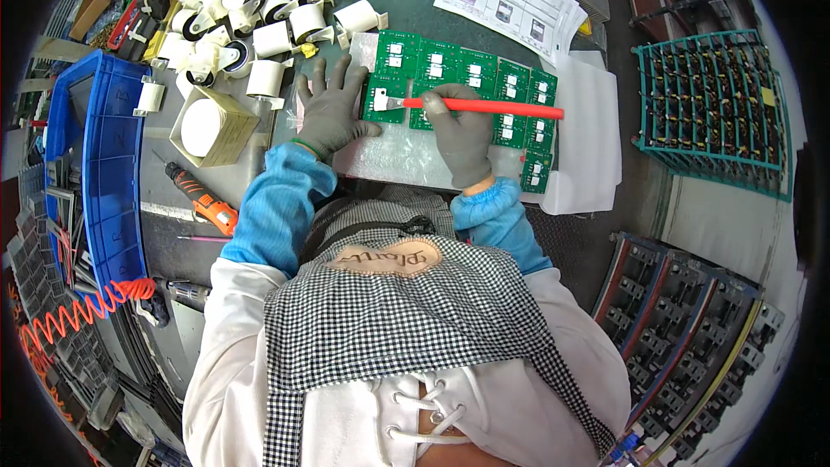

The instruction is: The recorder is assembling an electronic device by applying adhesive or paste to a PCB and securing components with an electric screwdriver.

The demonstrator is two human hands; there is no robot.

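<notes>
Green circuit boards [435,52] with white square parts lie in rows on a silvery flat plate [398,156]. In my gloved right hand [462,134] is a brush with a long red handle [519,109], gripped near its head. The brush's pale tip is over the lower left board [384,112], at its white part; whether it touches I cannot tell. My gloved left hand [332,112] rests with fingers spread at the left edge of the plate, beside that board, and holds nothing.
White rollers [272,39] on brackets are heaped at the back left. Nearer stand an open box with a white roll [212,130], an orange power screwdriver [212,207] and a blue crate [117,173]. Printed sheets [510,0] lie behind the boards; a green rack [718,108] is at right.
</notes>
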